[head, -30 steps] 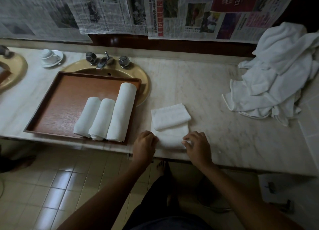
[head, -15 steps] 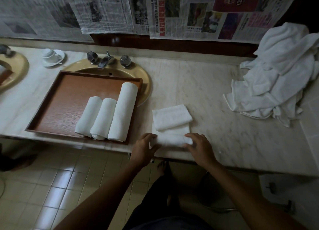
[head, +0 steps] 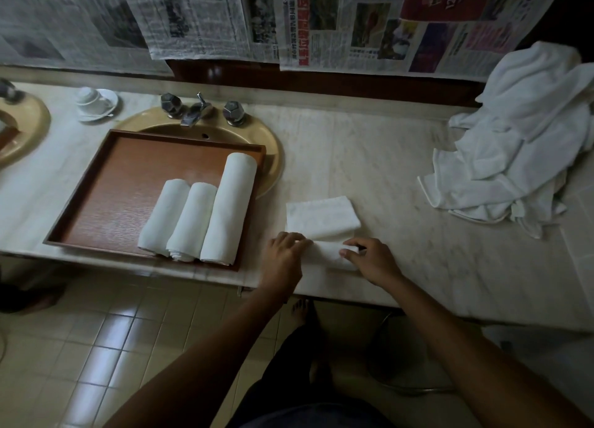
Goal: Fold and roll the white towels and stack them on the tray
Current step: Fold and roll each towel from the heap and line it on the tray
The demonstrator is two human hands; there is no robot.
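The folded white towel (head: 323,231) lies on the marble counter (head: 401,183) near its front edge, its near end rolled up. My left hand (head: 283,257) and right hand (head: 369,260) curl their fingers over that roll's ends. Left of it, three rolled towels (head: 199,218) lie side by side in the wooden tray (head: 128,176).

second basin (head: 22,128) cut by left edge, towel pile (head: 520,144) cut by right edge, newsprint (head: 199,16) illegible
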